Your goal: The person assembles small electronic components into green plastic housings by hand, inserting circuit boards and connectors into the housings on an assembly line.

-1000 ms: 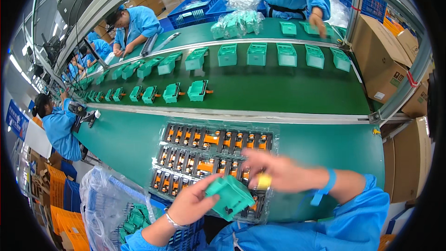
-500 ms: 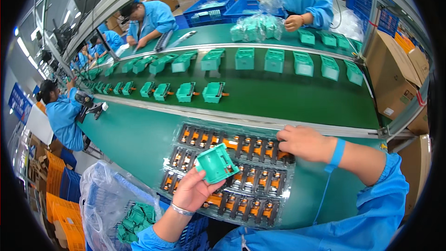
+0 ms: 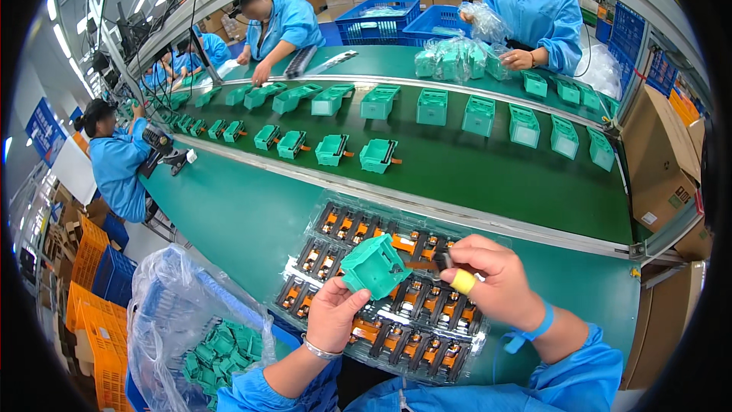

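Observation:
My left hand [image 3: 329, 319] grips a green plastic housing [image 3: 372, 265], its hollow side facing up. Fingers and thumb hold it by its lower left side. Close to its right edge, my right hand [image 3: 499, 282] pinches a small black part with a brown-orange flat strip [image 3: 441, 261]. The strip points toward the housing; whether they touch I cannot tell. A yellow wrap covers one of my right fingertips, and a blue strap circles that wrist. Below both hands lies a clear plastic tray [image 3: 291, 265], with rows of similar black and orange parts.
A conveyor [image 3: 488, 183] beyond the bench rail carries two rows of green housings. At lower left stands a plastic-lined blue crate [image 3: 259, 313] of green housings [image 3: 221, 355]. Co-workers in blue sit left and across; one across handles bagged housings [image 3: 457, 61]. Cardboard boxes [image 3: 656, 160] stand right.
My right hand has come up from the tray's far right with a black part and moved left toward the housing. My left hand still holds the housing, and the view has shifted slightly.

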Demonstrator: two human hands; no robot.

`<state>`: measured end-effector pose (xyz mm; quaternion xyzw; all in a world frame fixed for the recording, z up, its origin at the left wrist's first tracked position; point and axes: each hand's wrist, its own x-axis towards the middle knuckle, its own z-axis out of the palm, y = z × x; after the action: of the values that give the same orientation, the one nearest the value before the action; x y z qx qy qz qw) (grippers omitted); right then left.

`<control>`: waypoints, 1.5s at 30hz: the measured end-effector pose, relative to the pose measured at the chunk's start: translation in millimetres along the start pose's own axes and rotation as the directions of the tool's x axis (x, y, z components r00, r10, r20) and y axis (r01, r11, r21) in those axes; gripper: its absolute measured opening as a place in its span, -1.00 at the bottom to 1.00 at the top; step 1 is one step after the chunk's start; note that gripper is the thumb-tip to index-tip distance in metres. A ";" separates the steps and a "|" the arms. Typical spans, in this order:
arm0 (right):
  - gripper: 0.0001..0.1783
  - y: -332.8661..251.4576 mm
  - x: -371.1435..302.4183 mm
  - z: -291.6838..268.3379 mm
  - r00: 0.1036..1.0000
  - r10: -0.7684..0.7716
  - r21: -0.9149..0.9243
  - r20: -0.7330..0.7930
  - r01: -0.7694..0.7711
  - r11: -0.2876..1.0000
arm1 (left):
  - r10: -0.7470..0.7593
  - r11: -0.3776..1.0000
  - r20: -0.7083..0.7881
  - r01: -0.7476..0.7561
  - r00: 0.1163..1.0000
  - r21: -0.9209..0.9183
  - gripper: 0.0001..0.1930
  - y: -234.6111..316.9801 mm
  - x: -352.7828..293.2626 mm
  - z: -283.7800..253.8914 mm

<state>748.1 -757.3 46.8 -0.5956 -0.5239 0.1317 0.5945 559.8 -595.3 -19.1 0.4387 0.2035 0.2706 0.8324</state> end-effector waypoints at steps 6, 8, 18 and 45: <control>-0.79 5.6 5.4 18.4 0.997 0.082 -0.027 0.005 -0.082 0.996 | 0.057 0.993 0.017 -0.058 0.998 0.099 -0.78 -0.7 -6.3 8.4; -0.80 8.4 5.8 21.1 0.996 0.087 -0.108 0.013 -0.086 0.990 | 0.033 0.994 0.035 -0.037 0.999 0.107 -0.76 -0.8 -7.0 9.6; -0.80 24.7 11.2 30.3 0.976 0.208 -0.171 0.059 -0.195 0.966 | 0.019 0.984 0.049 -0.027 0.999 0.179 -0.76 -0.4 -10.9 10.6; -0.81 41.4 27.6 -9.8 0.925 0.370 0.162 0.080 -0.379 0.911 | 0.138 0.956 0.182 -0.180 0.973 0.234 -0.46 8.8 -16.9 23.5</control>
<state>786.6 -730.7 27.2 -0.6271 -0.4006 0.3027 0.5955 558.0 -616.4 2.5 0.5753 0.1307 0.2722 0.7602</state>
